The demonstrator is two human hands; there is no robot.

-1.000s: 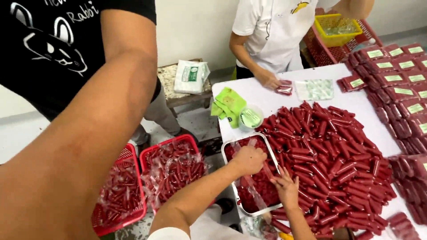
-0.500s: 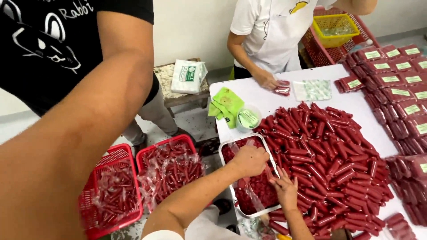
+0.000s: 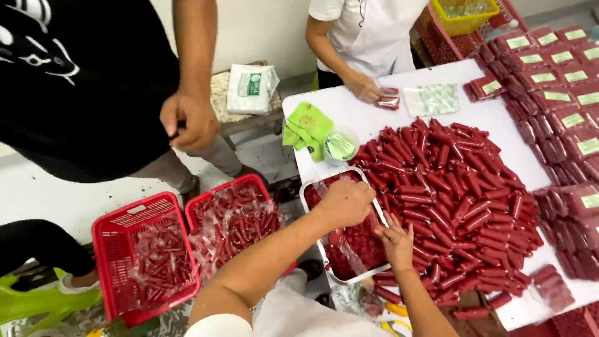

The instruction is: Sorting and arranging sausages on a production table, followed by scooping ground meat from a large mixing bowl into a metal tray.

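Fingers of the left hand [image 3: 345,203] curl over the rectangular steel tray's [image 3: 310,203] rim; right hand [image 3: 396,240] fingers spread on glossy red plastic-wrapped sausages [image 3: 462,187].

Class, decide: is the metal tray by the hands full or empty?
Partly full: the metal tray holds red sausages under the left hand.

The left hand [image 3: 344,203] covers part of the metal tray [image 3: 312,187], hiding what its fingers grip. The right hand [image 3: 397,240] hides the sausages beneath its palm. The packed rows [image 3: 561,81] run off the right edge (labels too small to tell). The yellow basket [image 3: 465,12] is cut by the top edge, and both co-workers' heads lie out of view.
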